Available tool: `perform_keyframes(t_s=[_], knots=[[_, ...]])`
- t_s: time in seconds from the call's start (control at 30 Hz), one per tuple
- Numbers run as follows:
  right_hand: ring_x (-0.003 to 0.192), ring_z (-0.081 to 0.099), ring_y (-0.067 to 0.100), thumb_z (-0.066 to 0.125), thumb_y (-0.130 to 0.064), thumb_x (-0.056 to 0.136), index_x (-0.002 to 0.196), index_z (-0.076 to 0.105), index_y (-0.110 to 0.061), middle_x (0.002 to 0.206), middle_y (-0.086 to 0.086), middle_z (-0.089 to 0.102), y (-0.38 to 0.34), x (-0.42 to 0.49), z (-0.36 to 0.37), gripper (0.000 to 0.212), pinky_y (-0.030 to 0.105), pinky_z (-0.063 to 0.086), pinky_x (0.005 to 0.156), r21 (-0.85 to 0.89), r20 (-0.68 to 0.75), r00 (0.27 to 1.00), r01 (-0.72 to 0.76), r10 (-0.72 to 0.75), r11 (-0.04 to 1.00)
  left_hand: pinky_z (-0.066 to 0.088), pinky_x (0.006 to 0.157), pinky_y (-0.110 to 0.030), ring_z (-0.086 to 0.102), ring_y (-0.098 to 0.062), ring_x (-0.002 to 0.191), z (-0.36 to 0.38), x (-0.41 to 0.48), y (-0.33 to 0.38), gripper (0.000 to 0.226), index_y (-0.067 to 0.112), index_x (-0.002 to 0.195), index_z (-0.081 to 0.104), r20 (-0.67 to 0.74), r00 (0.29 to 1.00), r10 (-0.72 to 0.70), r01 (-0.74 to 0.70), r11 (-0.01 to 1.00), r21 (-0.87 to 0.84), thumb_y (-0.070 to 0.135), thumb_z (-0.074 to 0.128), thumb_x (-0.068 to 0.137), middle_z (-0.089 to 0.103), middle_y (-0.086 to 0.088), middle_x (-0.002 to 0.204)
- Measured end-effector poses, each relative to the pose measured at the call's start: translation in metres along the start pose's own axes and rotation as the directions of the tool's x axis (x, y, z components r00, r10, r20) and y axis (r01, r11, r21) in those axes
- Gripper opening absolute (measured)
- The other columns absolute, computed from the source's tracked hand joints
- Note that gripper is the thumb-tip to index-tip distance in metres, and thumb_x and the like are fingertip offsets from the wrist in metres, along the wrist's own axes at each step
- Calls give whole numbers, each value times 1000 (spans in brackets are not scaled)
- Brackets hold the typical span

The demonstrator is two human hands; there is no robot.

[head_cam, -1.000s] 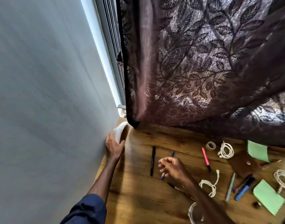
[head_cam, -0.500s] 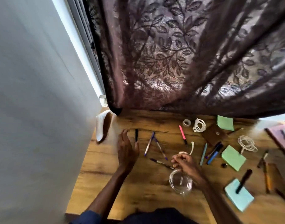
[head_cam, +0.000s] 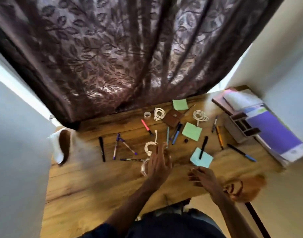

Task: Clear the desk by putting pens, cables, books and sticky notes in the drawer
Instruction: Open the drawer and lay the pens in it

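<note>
Since half a second ago the left hand point(head_cam: 158, 163) has crossed from beside the black pen point(head_cam: 101, 148) to the white cable point(head_cam: 149, 146) just left of centre, while the right hand point(head_cam: 203, 177) has left that cable and drawn back toward the lower right. The left fingers point(head_cam: 160, 151) lie straight and close together over the cable's near loops, gripping nothing that shows. A pale loop pokes out at that hand's left edge, and blur hides whether it is touched. The right fingers point(head_cam: 192, 173) are loosely bent, point left and hold nothing. The cable is thin white cord bunched into a small coil, with one end trailing up the frame toward a pink highlighter point(head_cam: 146, 126). Left of it lie two purple pens point(head_cam: 115, 146) in a V and a dark pen point(head_cam: 131, 159) lying crosswise. To its right are a teal pen point(head_cam: 167, 137), a blue pen point(head_cam: 176, 134), a green sticky pad point(head_cam: 192, 131) and a blue sticky pad point(head_cam: 201, 159) with the lower end of a black marker point(head_cam: 203, 146) resting on it. Farther up the frame sit a second white coil point(head_cam: 159, 114), a third coil point(head_cam: 200, 115), a tape roll point(head_cam: 147, 115), a brown pouch point(head_cam: 173, 117) and another green pad point(head_cam: 180, 104). Books point(head_cam: 274, 134) are stacked at the right edge beside a small organiser point(head_cam: 240, 128). The worktop point(head_cam: 88, 182) is warm, grained wood. A dark leaf-patterned curtain point(head_cam: 130, 57) hangs over its far edge, pale walls point(head_cam: 18, 152) stand on both sides, and a white cloth point(head_cam: 57, 146) lies at the left edge.
</note>
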State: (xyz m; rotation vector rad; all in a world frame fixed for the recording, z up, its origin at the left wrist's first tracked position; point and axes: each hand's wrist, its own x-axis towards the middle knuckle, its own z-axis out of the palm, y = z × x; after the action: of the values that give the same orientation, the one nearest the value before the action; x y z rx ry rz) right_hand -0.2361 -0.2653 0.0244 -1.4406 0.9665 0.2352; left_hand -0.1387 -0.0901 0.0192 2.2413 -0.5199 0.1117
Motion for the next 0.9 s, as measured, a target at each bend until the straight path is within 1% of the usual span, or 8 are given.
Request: perform_keyframes(t_s=[0.23,0.33,0.4,0.47,0.53,0.6,0.77,0.9], knots=[[85,73,24,56,-20,102,106,71,-7,96,11,77,28,-25,-93,20,32,55,69,75,-25,997,78,-76,994,43,99,-24,57,-15,111,66,-23,74,40,13,123,61,12,993,113,-113,994,-8,9,67,83,65,-3,119],[84,74,23,57,-20,101,108,71,-6,92,9,78,41,-23,-140,21,33,58,69,86,-5,996,87,-86,993,52,80,-19,64,-6,88,104,-31,106,28,20,112,64,171,985,-27,51,989,-137,13,65,85,68,7,106],[84,75,25,56,-21,101,108,70,-6,93,10,78,53,-21,-179,22,38,58,73,115,18,997,78,-81,990,56,73,-24,68,-6,82,134,-33,130,18,19,100,69,337,925,-175,260,939,-227,11,65,85,72,9,98],[85,74,25,57,-22,101,107,71,-8,97,12,77,69,-16,-218,21,38,57,74,184,12,999,37,-40,982,59,70,-29,70,-16,77,160,-39,154,15,15,92,72,501,809,-306,498,811,-309,8,63,83,75,1,91],[88,71,26,58,-24,99,110,71,-8,101,14,76,89,-6,-260,23,37,55,74,246,14,1000,-26,23,969,58,65,-31,68,-22,72,187,-53,182,17,7,94,71,624,666,-408,718,577,-388,-2,58,89,75,-10,91],[93,71,29,60,-26,98,111,71,-8,102,14,76,108,7,-294,24,37,54,75,279,6,998,-68,69,958,60,66,-31,70,-23,74,213,-72,200,17,1,102,69,686,553,-472,830,382,-406,-5,54,95,75,-13,98],[112,66,35,57,-33,99,121,65,-5,113,16,73,156,49,-349,36,40,53,82,399,38,982,-183,183,898,61,84,-37,71,-30,103,291,-121,209,23,0,118,66,762,324,-561,930,44,-364,9,58,99,74,-16,114],[114,61,32,51,-47,99,131,57,0,126,20,63,178,87,-357,57,40,53,82,581,130,946,-316,298,750,59,81,-43,64,-39,117,331,-138,200,46,-5,133,57,711,163,-684,817,-310,-486,28,54,100,65,-27,127]])
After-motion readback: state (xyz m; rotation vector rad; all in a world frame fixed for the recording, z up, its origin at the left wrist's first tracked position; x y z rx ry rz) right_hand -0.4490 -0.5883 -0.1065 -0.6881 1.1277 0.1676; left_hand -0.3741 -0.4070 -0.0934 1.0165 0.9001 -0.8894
